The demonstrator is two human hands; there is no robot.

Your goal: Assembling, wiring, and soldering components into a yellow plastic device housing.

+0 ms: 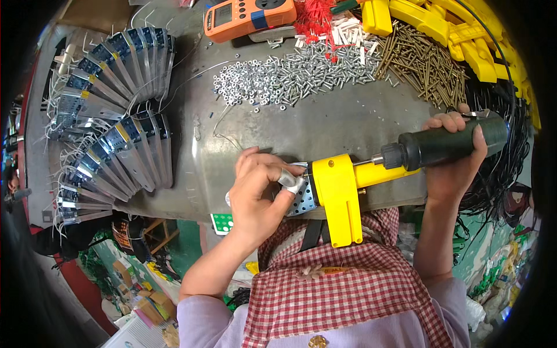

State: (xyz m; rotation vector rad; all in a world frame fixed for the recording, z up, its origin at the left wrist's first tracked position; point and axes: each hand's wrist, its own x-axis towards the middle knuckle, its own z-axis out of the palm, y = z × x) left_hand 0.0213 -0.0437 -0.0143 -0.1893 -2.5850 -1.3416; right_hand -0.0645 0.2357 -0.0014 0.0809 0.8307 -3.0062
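Observation:
My right hand (458,153) is wrapped round a dark powered screwdriver (435,145), held level. Its bit reaches left to a yellow plastic housing (338,200), whose side arm (383,174) lies just under the bit. A blue perforated metal plate (304,200) sits against the housing's left side. At that plate, my left hand (258,194) has its fingers closed round a thin metal end poking out on the left. Light tape (288,178) covers one fingertip. Whatever small piece those fingers pinch is hidden.
Nuts (246,81), silver screws (325,69) and long brass-coloured screws (426,64) lie heaped across the far bench. Behind them are an orange meter (249,17) and yellow housings (423,23). Wired blue strips (127,145) fan out left; black cables (493,156) hang right.

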